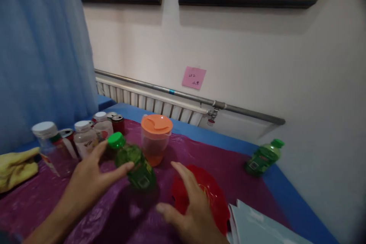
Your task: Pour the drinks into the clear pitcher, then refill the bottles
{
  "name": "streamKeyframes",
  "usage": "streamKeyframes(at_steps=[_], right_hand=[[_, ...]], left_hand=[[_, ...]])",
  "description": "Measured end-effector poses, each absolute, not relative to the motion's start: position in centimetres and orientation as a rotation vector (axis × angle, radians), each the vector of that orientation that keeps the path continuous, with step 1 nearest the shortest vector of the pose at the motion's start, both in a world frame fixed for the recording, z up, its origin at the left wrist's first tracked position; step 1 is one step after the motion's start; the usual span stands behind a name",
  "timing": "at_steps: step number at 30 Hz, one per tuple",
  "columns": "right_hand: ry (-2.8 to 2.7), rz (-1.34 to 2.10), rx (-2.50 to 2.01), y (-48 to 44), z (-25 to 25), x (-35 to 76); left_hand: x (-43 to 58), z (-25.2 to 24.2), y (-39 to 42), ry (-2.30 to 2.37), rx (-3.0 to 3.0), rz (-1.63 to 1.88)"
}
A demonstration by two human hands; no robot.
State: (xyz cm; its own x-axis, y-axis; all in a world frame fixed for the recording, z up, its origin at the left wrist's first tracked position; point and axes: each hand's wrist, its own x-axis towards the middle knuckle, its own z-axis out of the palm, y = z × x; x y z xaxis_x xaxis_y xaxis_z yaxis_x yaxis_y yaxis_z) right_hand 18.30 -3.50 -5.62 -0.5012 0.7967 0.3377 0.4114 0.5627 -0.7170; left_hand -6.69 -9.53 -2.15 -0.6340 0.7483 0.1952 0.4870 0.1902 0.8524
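Observation:
My left hand (90, 177) wraps its thumb and fingers round the neck of a green bottle (134, 164) with a green cap, tilted on the purple cloth (200, 156). My right hand (191, 207) hovers with fingers spread over a red bowl (213, 192), holding nothing. An orange-lidded plastic jug (156, 137) with a little orange liquid stands just behind the bottle.
Several clear jars with white lids (84, 135) and red cans (117, 122) stand at the left. A yellow cloth (15, 167) lies at the far left. A second green bottle (264, 157) stands at the right near the wall. White papers (257, 225) lie at the front right.

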Motion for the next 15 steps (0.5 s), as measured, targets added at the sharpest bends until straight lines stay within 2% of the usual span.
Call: streamKeyframes(at_steps=[2, 5, 7, 12, 15], right_hand=[[-2.106, 0.964, -1.032, -4.3, -5.1, 17.6], [-2.072, 1.23, -0.907, -5.1, -3.7, 17.2], [-2.099, 1.275, -0.814, -5.1, -2.9, 17.6], [-2.277, 0.809, -0.859, -4.6, -2.7, 19.6], [-2.375, 0.674, -0.894, -4.4, -3.8, 20.4]], left_hand=[[-4.3, -3.1, -10.5, 1.909, 1.122, 1.459], [-2.2, -4.2, -10.9, 1.653, 1.055, 1.478], [-2.1, -4.3, -10.8, 1.572, 1.051, 1.465], [-3.9, -3.5, -10.9, 1.602, 1.453, 1.417], [-4.3, -3.3, -11.2, 1.608, 1.68, 1.323]])
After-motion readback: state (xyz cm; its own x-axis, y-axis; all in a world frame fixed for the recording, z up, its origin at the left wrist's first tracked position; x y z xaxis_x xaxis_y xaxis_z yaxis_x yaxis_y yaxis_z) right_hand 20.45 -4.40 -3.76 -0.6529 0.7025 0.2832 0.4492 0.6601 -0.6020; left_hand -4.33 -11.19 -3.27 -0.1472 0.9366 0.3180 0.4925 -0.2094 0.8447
